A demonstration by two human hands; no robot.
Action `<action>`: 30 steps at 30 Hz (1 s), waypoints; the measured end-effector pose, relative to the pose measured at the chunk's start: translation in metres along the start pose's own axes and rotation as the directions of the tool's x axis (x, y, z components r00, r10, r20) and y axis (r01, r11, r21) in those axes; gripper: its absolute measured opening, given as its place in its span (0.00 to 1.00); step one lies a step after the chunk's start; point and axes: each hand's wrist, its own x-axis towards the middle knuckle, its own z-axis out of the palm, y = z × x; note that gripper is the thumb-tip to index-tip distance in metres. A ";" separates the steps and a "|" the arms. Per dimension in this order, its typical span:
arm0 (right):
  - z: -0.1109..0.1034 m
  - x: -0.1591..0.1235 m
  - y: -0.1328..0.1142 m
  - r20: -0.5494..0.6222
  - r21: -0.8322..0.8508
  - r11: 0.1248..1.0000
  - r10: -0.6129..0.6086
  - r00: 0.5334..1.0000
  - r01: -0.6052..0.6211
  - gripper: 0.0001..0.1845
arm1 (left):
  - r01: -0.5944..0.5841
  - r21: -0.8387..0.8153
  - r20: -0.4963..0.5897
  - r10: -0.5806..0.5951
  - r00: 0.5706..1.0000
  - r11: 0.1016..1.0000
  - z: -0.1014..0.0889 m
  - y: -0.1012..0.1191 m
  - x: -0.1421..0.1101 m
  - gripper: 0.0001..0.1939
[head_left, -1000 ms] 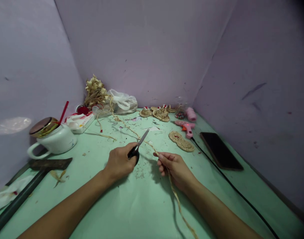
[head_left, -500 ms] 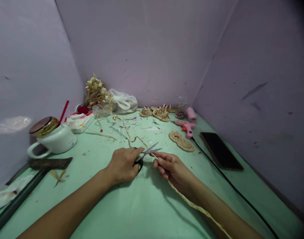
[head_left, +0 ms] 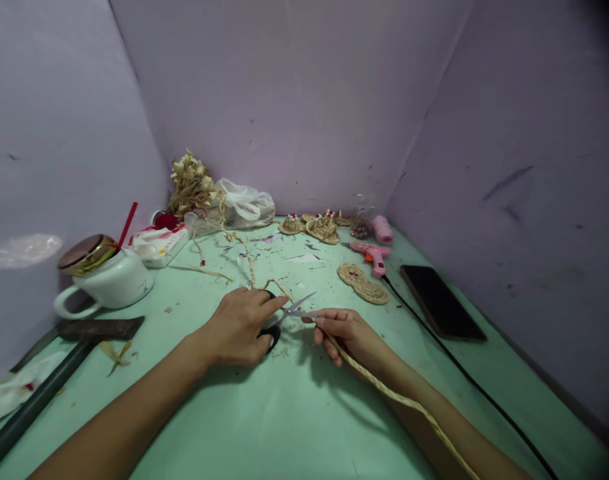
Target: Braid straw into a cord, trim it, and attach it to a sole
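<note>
My left hand (head_left: 240, 325) grips black-handled scissors (head_left: 288, 314) with the blades open, pointing right toward my right hand. My right hand (head_left: 348, 333) pinches a braided straw cord (head_left: 390, 394) just beside the blades. The cord runs from my right hand down over my right forearm to the lower right edge. Beyond the scissors, more of the braid (head_left: 254, 267) loops across the green tabletop (head_left: 284, 413) back to a bundle of dried husk (head_left: 188, 180) in the far corner.
At the left stand a white mug (head_left: 109, 283) with a gold lid and a hammer (head_left: 59, 360). A pink glue gun (head_left: 372, 253) with black cable (head_left: 464, 380), a woven oval (head_left: 362, 283), a dark phone (head_left: 442, 303), small woven pieces (head_left: 322, 228), a plastic bag (head_left: 244, 203).
The scissors swung down from pointing up to lying near the table with blades open at the cord. My right hand turned, and the cord's loose end now trails to the lower right.
</note>
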 end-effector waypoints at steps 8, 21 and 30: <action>0.003 -0.005 -0.005 0.009 -0.034 0.998 0.054 0.998 -0.054 0.15 | -0.076 0.026 0.060 0.074 0.995 0.997 -0.001 -0.001 -0.002 0.29; 0.003 -0.008 -0.008 0.051 -0.062 0.995 0.081 0.995 -0.077 0.13 | -0.087 -0.087 0.148 0.099 0.984 0.992 -0.001 0.000 -0.002 0.29; 0.004 -0.009 -0.009 0.024 -0.163 0.985 0.056 0.998 -0.052 0.14 | -0.065 -0.113 0.169 0.083 0.982 0.992 -0.008 0.002 -0.003 0.23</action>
